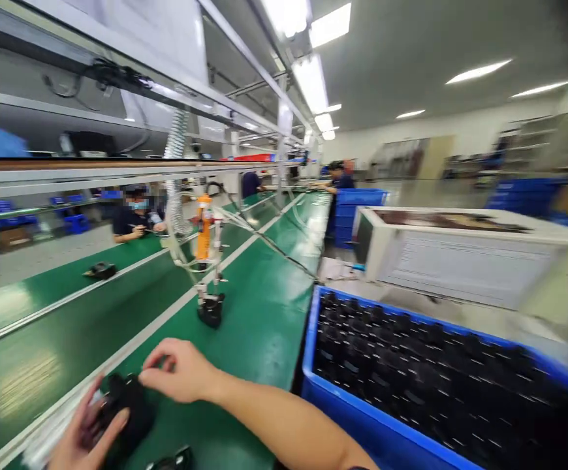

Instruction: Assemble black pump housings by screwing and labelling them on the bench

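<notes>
At the lower left, my left hand [88,427] is wrapped around a black plastic part [134,411], blurred by motion. Beside its upper edge is my right hand [181,371], thumb and forefinger pinched together; whether anything small sits between the fingertips cannot be made out. Another black part [173,460] lies on the green work surface [245,398] near the bottom edge. Farther along, an orange-bodied tool [204,228] stands upright over a black piece [210,310].
To my right a blue crate [382,398] holds many black parts. Behind it stands a white box-like cabinet [465,254]. A green conveyor belt [93,326] runs along the left, carrying a dark part [102,269]. A masked person [137,219] works across it.
</notes>
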A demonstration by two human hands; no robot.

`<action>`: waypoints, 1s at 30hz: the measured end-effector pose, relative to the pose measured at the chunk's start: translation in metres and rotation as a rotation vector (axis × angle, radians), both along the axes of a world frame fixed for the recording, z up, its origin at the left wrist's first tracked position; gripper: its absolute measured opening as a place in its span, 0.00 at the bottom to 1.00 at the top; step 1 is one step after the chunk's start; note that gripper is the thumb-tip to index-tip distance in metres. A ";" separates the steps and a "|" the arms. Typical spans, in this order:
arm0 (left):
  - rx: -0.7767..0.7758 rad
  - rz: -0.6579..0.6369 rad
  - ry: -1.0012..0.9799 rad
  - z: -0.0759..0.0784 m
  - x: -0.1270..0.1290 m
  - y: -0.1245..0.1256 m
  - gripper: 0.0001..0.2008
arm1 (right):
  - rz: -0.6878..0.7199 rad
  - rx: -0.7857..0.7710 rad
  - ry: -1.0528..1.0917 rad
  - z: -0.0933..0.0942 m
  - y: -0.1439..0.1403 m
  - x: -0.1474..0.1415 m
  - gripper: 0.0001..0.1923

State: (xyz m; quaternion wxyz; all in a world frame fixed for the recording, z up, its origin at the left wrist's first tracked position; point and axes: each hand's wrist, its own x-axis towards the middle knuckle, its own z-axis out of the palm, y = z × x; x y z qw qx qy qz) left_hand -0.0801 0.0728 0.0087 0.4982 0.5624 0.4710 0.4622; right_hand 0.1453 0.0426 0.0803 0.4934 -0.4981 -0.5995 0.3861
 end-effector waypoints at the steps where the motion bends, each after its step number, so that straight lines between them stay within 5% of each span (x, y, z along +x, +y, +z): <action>1: -0.018 0.006 -0.015 0.001 0.000 -0.001 0.59 | 0.021 -0.056 0.060 -0.005 0.002 -0.002 0.14; 4: 0.026 0.042 -0.090 0.003 0.000 -0.001 0.55 | 0.151 -0.125 0.134 -0.014 0.006 -0.006 0.20; 10: 0.078 -0.091 -0.116 0.006 -0.002 -0.002 0.52 | 0.296 -0.210 0.153 -0.026 0.005 -0.018 0.27; 30: 0.058 -0.127 -0.185 0.005 0.001 -0.004 0.54 | 0.244 -0.171 0.064 -0.036 0.005 -0.025 0.23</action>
